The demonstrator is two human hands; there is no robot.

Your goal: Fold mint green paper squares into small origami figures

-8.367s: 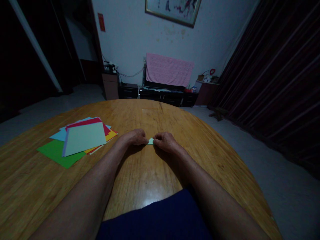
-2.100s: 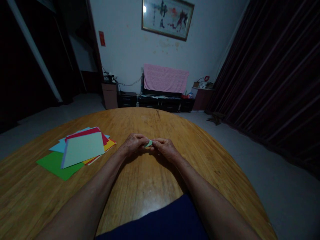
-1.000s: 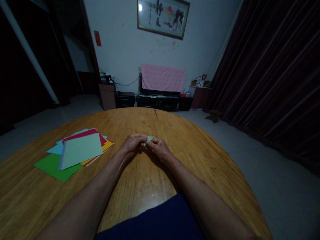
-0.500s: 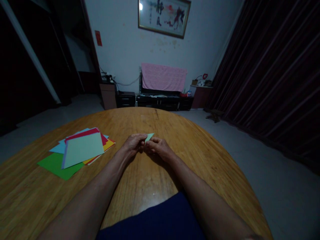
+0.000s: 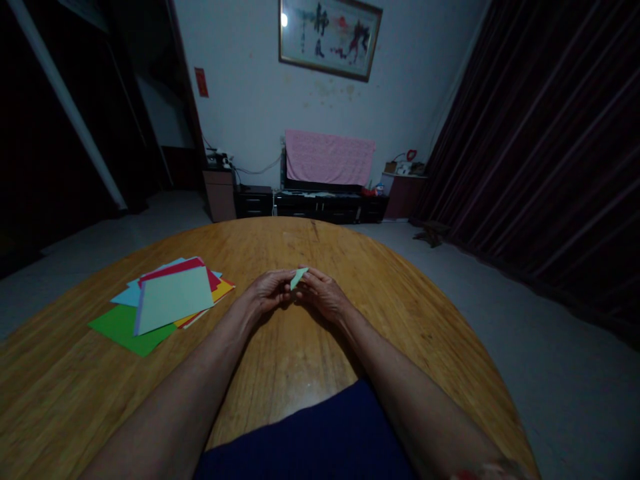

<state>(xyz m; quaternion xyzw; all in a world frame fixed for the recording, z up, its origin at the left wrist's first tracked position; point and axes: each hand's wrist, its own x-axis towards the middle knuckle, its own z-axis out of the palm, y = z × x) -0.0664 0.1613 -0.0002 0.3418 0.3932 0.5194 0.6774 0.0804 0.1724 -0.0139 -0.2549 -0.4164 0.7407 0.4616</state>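
Observation:
A small folded piece of pale green paper is held up between my two hands, above the middle of the table. My left hand pinches its left side between thumb and fingers. From the right, the fingers of my right hand close on its other edge, and they partly hide it. To the left lies a loose pile of coloured paper sheets, with a pale green sheet on top. Red, light blue and yellow-orange sheets stick out from under it, and a green sheet lies at the near side.
The round wooden table fills the foreground. Beyond its far edge stand a low black cabinet and a screen draped with a pink cloth. A dark curtain hangs on the right.
The fingers of my right hand have shifted upward along the folded paper, which now shows a narrower shape. My left hand keeps its pinch. The view has tilted slightly.

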